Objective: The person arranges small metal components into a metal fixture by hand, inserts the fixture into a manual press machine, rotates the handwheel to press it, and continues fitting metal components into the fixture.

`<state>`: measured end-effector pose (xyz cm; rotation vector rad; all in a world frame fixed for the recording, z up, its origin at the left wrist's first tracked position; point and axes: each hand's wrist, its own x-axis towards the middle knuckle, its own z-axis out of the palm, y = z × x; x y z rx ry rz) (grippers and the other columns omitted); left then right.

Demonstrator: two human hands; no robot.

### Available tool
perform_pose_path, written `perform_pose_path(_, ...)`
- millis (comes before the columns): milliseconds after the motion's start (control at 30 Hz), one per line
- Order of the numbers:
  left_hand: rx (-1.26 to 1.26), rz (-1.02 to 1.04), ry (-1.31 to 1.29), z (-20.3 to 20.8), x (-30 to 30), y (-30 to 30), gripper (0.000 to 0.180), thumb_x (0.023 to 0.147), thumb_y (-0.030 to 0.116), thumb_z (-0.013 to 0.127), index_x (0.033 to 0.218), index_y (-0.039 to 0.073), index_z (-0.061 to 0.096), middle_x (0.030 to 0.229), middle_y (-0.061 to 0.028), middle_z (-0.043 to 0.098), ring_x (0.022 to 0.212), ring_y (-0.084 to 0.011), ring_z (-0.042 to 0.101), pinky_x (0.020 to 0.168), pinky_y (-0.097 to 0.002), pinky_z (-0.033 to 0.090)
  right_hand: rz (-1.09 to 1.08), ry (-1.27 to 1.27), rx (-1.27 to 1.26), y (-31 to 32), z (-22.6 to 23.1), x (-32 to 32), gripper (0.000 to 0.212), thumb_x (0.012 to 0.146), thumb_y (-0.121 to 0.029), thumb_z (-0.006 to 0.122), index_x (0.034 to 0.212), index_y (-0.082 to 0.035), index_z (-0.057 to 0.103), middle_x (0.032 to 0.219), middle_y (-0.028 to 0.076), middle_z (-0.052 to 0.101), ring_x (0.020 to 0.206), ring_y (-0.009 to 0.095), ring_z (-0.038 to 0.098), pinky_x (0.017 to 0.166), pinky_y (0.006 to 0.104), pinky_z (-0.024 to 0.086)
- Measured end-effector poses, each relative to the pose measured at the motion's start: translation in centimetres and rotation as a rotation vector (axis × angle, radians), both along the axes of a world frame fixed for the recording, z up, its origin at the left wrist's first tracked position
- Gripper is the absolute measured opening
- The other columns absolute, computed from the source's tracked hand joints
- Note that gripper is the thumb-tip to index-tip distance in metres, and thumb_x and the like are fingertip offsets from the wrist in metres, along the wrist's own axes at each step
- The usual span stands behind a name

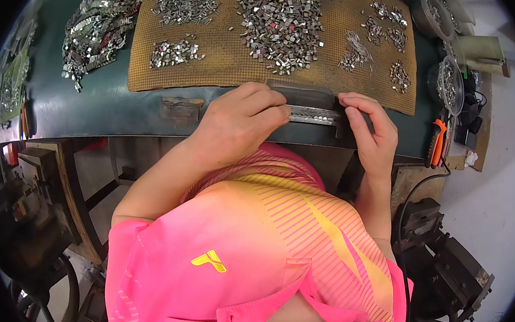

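Note:
A dark block-like fixture (304, 95) sits at the table's front edge, with a narrow silvery metal strip (313, 115) of small segments along its near side. My left hand (239, 123) is closed at the strip's left end, fingers bent and pressed together; whatever they pinch is hidden. At the fixture's right end is my right hand (373, 127), its index finger and thumb reaching toward the edge with a gap between them. Beyond both hands, a large heap of small shiny metal pieces (282, 26) covers the middle of a brown textured mat (220, 73).
Smaller piles of metal parts (175, 52) are spread over the mat. A tangle of metal link bands (93, 37) lies at the far left. Plastic tubs (445, 85) line the right side, near orange-handled pliers (436, 141). A flat worn plate (182, 108) rests left of my hands.

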<state>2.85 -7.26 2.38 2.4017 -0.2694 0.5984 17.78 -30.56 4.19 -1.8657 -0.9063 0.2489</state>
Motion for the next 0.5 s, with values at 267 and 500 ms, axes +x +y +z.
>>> perform_pose_path(267,-0.19,0.01,0.04,-0.4,-0.4,0.2,0.029,0.084,0.009,0.082,0.111,0.006,0.073,0.113,-0.0091,0.072,0.105,-0.0329,0.067,0.09,-0.0424,0.057,0.021,-0.039,0.022,2.0,1.0,1.4,0.016,0.096,0.003,0.07,0.111,0.002,0.073,0.114,0.013,0.077,0.106,0.021,0.073,0.094,0.0309,0.055)
perform_pose_path(500,-0.212,0.015,0.018,-1.0,-0.4,0.5,0.034,0.083,0.009,0.083,0.115,0.007,0.072,0.115,-0.0088,0.071,0.106,-0.0329,0.067,0.089,-0.0427,0.057,0.089,-0.157,0.037,6.5,2.5,3.7,0.015,0.097,-0.001,0.07,0.112,-0.001,0.075,0.109,0.01,0.078,0.098,0.019,0.074,0.086,0.0306,0.056)
